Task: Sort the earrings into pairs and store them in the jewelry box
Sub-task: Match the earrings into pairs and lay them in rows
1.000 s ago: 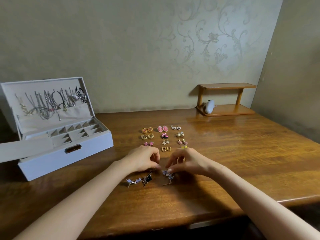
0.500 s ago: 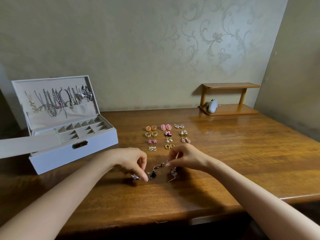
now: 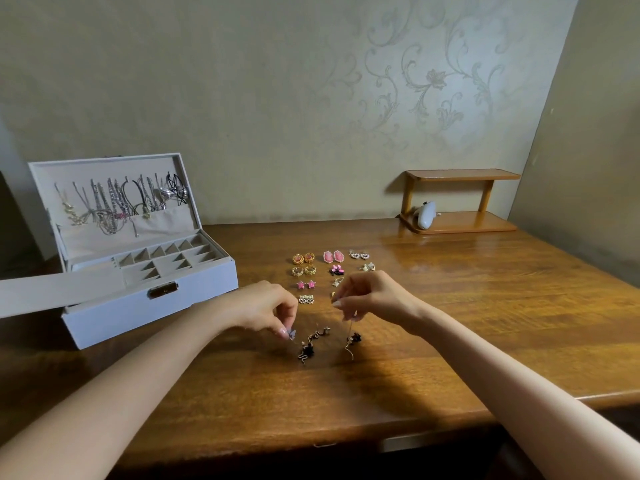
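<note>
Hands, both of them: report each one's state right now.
Left hand: closed, fingers pinching a lilac earring.
Right hand: closed, fingers pinching the wire of a dark drop earring.

Open white jewelry box [image 3: 152, 306], lid upright, divided tray exposed, at the left of the counter [image 3: 450, 323]. Paired earrings [image 3: 335, 270] lie in three columns mid-counter; unsorted dangling earrings [image 3: 306, 353] lie scattered just nearer.

Glossy wooden table [image 3: 450, 323] against floral-patterned beige wall [image 3: 277, 98], small wooden shelf [image 3: 460, 202] behind.
</note>
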